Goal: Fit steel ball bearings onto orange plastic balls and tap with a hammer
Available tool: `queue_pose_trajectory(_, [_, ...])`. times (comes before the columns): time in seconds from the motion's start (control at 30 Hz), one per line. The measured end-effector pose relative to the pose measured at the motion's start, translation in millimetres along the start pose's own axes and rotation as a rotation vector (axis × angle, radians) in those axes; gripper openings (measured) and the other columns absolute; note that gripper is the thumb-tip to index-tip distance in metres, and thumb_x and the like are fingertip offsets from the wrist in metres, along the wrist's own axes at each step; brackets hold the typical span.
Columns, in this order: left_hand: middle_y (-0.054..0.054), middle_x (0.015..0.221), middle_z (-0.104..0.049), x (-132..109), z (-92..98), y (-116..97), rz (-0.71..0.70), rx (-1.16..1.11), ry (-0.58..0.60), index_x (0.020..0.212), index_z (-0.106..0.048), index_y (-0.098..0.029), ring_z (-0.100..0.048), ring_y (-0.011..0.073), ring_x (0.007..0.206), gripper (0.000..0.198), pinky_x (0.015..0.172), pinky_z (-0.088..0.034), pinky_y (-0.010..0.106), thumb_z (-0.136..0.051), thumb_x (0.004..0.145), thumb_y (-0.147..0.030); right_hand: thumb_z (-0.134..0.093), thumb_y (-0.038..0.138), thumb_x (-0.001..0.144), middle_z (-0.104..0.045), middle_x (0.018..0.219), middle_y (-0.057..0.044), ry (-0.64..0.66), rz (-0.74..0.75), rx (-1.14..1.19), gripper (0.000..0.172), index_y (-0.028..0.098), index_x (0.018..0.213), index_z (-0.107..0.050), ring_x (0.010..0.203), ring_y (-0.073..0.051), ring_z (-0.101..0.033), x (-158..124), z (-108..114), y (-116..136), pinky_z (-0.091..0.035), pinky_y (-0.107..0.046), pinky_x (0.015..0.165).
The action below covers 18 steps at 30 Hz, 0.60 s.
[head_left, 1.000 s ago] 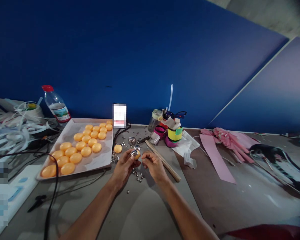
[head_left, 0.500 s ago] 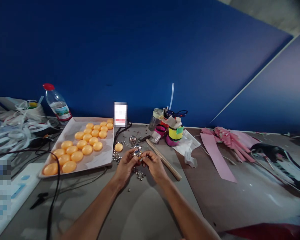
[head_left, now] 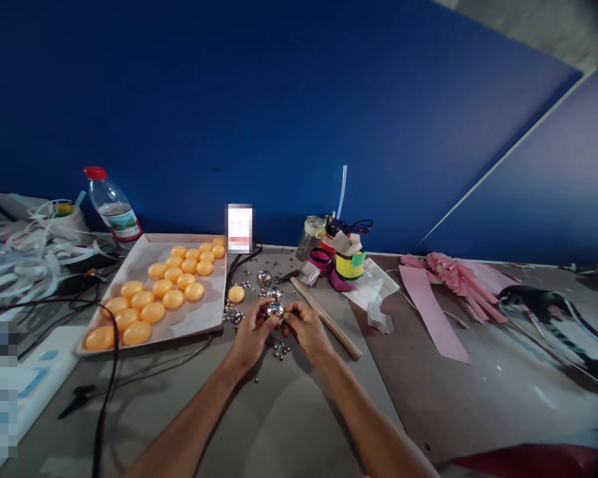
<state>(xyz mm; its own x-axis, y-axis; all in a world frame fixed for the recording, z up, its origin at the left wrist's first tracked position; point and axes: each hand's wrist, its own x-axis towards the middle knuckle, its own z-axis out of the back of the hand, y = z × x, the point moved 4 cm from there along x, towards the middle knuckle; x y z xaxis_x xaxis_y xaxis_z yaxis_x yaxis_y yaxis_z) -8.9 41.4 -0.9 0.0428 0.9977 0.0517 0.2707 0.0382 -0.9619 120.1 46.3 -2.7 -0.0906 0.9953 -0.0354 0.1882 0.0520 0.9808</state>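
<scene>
My left hand point(head_left: 250, 335) has its thumb and fingers closed round a shiny silver ball point(head_left: 275, 309). At the ball's right edge the fingers of my right hand point(head_left: 305, 330) are pinched together; whatever sits between them is too small to tell. Just beyond the hands lie two more silver balls, the farther ball point(head_left: 264, 278) and the nearer ball point(head_left: 274, 293). Loose small silver beads point(head_left: 279, 348) are scattered under and around my hands. A single orange ball point(head_left: 236, 293) rests on the table to the left of them.
Left stands a white tray point(head_left: 214, 317) of orange balls, with a red-capped bottle point(head_left: 117, 212) behind it. A wooden stick point(head_left: 329, 320) lies right of my hands, near a jar point(head_left: 311, 238) and a yellow-purple holder point(head_left: 347, 271). Pink strips point(head_left: 436, 312) lie farther right. A black cable point(head_left: 110, 378) crosses the left.
The silver ball has turned slightly in my fingers, showing more bare silver and less orange. Both hands stay in nearly the same place.
</scene>
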Motion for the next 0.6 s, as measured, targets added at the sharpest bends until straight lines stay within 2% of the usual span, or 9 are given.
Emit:
queue_pose_trajectory(0.13, [0.006,0.089,-0.064,-1.1,-3.5,-2.7,0.048,-0.076,0.016,0.097,-0.062,-0.018,-0.059,0.0190,0.078,0.036,0.069,-0.049,0.030,-0.073,0.066,-0.029,-0.065,0.033,0.069,-0.051,0.061,0.006,0.012,0.015,-0.006,0.021,0.019,0.073,-0.048,0.048,-0.008,-0.045,0.2,3.4,3.7,-0.036,-0.022,0.049])
queue_pose_trajectory(0.2, [0.004,0.085,-0.064,-1.2,-4.0,-6.1,0.071,-0.139,0.009,0.096,-0.061,-0.019,-0.060,0.0167,0.071,0.035,0.065,-0.049,0.029,-0.073,0.066,-0.032,-0.062,0.034,0.072,-0.050,0.060,0.006,0.048,0.037,-0.061,0.018,0.019,0.075,-0.051,0.047,-0.008,-0.044,-0.1,7.5,7.6,-0.035,-0.021,0.048])
queue_pose_trajectory(0.3, [0.002,0.081,-0.064,0.2,-0.3,-9.7,0.075,-0.182,-0.029,0.097,-0.059,-0.019,-0.059,0.0124,0.061,0.036,0.062,-0.047,0.027,-0.072,0.068,-0.035,-0.056,0.025,0.077,-0.056,0.065,0.002,0.129,0.147,-0.394,0.008,0.019,0.081,-0.061,0.058,-0.012,-0.051,-2.6,11.1,17.0,-0.040,-0.023,0.056])
queue_pose_trajectory(0.43, [-0.001,0.072,-0.063,3.3,8.4,-8.2,0.039,-0.199,-0.101,0.098,-0.059,-0.020,-0.059,0.0119,0.060,0.037,0.062,-0.046,0.025,-0.073,0.068,-0.036,-0.052,0.014,0.079,-0.064,0.089,-0.005,0.314,0.318,-0.908,0.021,0.020,0.094,-0.066,0.082,-0.017,-0.059,-10.6,1.0,22.1,-0.043,-0.027,0.075])
queue_pose_trajectory(0.5, [-0.002,0.069,-0.062,4.2,10.5,-5.7,0.033,-0.203,-0.098,0.100,-0.058,-0.020,-0.059,0.0119,0.061,0.037,0.062,-0.045,0.024,-0.071,0.069,-0.036,-0.053,0.016,0.081,-0.063,0.093,-0.006,0.350,0.327,-1.143,0.024,0.021,0.101,-0.065,0.079,-0.017,-0.059,-12.8,-5.1,18.3,-0.043,-0.027,0.073])
queue_pose_trajectory(0.6, [-0.002,0.068,-0.062,4.3,11.9,-2.6,0.030,-0.187,-0.087,0.101,-0.058,-0.020,-0.058,0.0119,0.062,0.036,0.064,-0.045,0.024,-0.070,0.071,-0.035,-0.051,0.018,0.084,-0.064,0.090,-0.007,0.327,0.335,-1.376,0.021,0.020,0.100,-0.064,0.071,-0.017,-0.058,-12.1,-12.2,11.5,-0.042,-0.027,0.066])
